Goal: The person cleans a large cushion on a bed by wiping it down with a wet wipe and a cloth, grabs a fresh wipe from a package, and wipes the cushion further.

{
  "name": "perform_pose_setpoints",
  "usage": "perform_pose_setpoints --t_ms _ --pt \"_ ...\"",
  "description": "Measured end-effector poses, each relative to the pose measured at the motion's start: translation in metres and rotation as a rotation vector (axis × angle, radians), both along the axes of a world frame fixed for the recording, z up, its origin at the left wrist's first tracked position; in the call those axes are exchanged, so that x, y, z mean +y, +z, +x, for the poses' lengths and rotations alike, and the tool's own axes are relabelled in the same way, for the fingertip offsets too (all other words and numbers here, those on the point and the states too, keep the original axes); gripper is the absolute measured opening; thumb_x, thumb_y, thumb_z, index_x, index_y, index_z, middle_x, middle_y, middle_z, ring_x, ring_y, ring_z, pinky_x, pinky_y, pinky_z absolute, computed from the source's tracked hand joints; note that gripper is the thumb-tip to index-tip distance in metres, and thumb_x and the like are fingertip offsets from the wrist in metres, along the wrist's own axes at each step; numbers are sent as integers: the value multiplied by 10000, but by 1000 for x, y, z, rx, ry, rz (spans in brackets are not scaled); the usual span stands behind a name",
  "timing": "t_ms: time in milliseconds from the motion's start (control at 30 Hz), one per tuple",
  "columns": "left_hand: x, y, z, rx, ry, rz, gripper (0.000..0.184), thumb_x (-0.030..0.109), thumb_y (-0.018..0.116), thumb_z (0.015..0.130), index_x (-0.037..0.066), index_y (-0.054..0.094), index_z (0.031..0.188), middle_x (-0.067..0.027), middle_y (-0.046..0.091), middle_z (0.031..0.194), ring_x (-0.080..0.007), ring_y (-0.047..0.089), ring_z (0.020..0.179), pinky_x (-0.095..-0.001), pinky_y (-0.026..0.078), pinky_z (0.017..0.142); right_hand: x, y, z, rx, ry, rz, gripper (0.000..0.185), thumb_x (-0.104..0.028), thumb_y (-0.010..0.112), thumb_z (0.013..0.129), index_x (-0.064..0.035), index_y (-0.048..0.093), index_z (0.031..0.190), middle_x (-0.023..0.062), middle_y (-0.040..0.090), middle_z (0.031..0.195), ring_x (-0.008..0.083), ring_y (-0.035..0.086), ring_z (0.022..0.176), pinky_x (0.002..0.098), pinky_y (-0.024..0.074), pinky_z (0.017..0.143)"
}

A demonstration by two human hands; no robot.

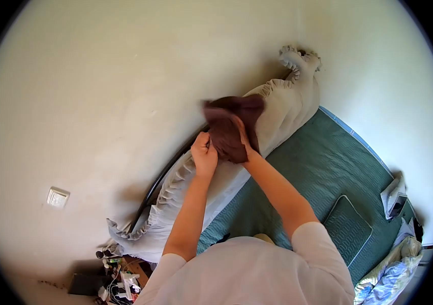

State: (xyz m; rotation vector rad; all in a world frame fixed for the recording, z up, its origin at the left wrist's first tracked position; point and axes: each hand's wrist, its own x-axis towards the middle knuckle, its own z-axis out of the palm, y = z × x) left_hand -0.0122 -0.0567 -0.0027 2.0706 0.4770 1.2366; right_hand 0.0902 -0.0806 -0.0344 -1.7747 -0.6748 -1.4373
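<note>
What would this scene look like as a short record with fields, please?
left hand: closed at the dark cloth's edge
right hand: partly hidden by the cloth
cloth: raised, partly blurred
behind it: pale headboard cover
bed: green sheet, green pillow
wall: light switch

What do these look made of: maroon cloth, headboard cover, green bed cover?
Maroon cloth: probably thin, matte fabric, from its limp folds; blur hides the weave.
Headboard cover: pale, matte fabric, gathered into ruffles.
Green bed cover: likely quilted textile, faint sheen, rippled surface.
</note>
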Motion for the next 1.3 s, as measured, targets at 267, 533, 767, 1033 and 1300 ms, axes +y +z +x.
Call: perform_pose_setpoints --t_ms 267,533,767,1033,1300 --pt "-17 14 8 8 10 -43 195 133 576 899 -13 554 771 -31 458 595 -102 384 560 -264 360 514 -1 16 40 310 876 -432 146 -164 564 746 -49 500 808 118 567 759 256 591 783 398 457 640" --pt "-9 16 -14 58 -57 -33 206 164 591 889 -10 570 779 -90 522 627 -193 494 565 -308 416 539 5 7 119 1352 1188 914 206 -250 528 846 -51 509 799 75 556 730 218 562 696 372 425 598" --pt "-4 -10 -1 -170 -313 -234 212 162 592 902 -31 604 816 -14 509 644 -64 449 628 -247 381 533 -27 -27 83 -84 737 -461 355 -378 562 831 -79 523 645 89 542 669 312 538 656 436 382 574" --pt "-26 13 -2 159 -174 79 139 157 672 815 28 647 861 -42 551 652 -147 535 609 -287 422 562 13 -28 104 1113 902 -76 526 -482 439 927 -8 628 800 127 629 731 288 589 693 400 446 663" --pt "-43 12 -112 505 467 403 464 223 760 631 106 618 1057 -69 545 1031 -305 509 993 -466 361 821 -54 86 42 1237 1153 -113 345 -373 550 888 -32 605 892 20 587 791 179 560 758 322 451 671"
